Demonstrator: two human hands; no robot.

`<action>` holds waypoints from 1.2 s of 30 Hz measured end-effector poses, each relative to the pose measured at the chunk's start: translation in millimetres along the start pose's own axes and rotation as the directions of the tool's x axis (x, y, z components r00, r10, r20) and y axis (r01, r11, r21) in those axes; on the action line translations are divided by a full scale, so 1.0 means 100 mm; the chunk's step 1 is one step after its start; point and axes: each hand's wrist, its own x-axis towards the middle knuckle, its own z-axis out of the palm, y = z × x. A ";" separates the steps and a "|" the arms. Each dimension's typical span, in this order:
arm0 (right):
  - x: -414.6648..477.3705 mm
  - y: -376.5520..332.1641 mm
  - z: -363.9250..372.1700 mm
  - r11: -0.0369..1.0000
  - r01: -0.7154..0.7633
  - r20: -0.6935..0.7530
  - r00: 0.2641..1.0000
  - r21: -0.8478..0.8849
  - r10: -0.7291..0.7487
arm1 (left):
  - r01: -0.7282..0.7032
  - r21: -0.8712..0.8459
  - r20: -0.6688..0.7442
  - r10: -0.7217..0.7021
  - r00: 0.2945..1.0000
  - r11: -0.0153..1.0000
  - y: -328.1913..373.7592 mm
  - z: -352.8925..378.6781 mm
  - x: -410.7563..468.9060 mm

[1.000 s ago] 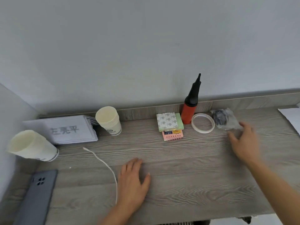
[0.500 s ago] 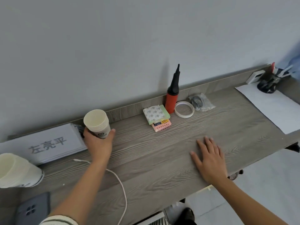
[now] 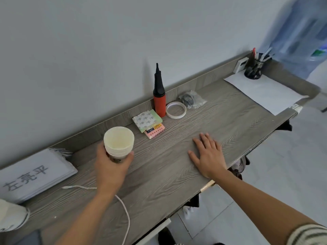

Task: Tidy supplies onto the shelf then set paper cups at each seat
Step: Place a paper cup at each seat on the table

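1. At the far left edge of the desk [image 3: 177, 170], a tipped stack of cups [image 3: 12, 218] lies near a pile of name cards [image 3: 35, 174].
2. The left grip [image 3: 109, 165] wraps round an upright stack of paper cups [image 3: 118, 142], above a white cable [image 3: 123, 207].
3. Along the back edge stand sticker pads [image 3: 147, 120], a red hand pump [image 3: 159, 102], a tape roll [image 3: 176, 109] and a clear bag [image 3: 192, 99], perhaps holding dark small parts.
4. The right grip [image 3: 208, 154] lies flat and released on the desk.
5. At the far right, a pen holder [image 3: 254, 70] stands on a white sheet [image 3: 263, 93].
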 end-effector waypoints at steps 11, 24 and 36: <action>-1.17 0.42 -0.71 0.543 -0.210 0.142 0.976 0.813 0.164 | -0.433 -0.018 0.618 0.351 0.704 0.901 0.65 0.80 -1.18; -2.72 2.00 -1.18 0.153 -0.325 0.186 0.801 0.933 0.569 | -0.683 -0.250 0.868 0.471 0.155 0.686 1.45 2.15 -2.53; -3.51 3.36 -1.31 -0.107 -0.108 0.148 0.512 0.988 0.846 | -0.672 -0.557 0.808 0.504 -0.304 0.488 2.39 3.86 -3.29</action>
